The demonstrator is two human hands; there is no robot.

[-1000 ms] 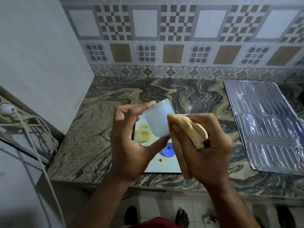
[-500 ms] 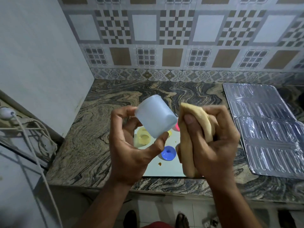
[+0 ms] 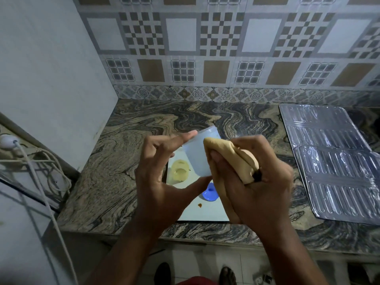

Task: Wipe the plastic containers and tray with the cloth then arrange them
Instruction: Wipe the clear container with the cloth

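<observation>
Left hand [image 3: 162,177] pinches pale blue plastic cup [image 3: 197,155] btwn thumb & fingers; right hand [image 3: 253,182] clutches bunched cloth [image 3: 230,159] against it, above desk front edge. Cup likely light, slick; grip rim & base.

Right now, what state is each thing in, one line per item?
Pale blue container: lifted, tilted, gripped by left hand.
Cloth: bunched in right hand, pressed on the container.
Yellow container: resting on tray.
Blue container: on tray.
Tray: flat on counter, brown speck on it.
</observation>
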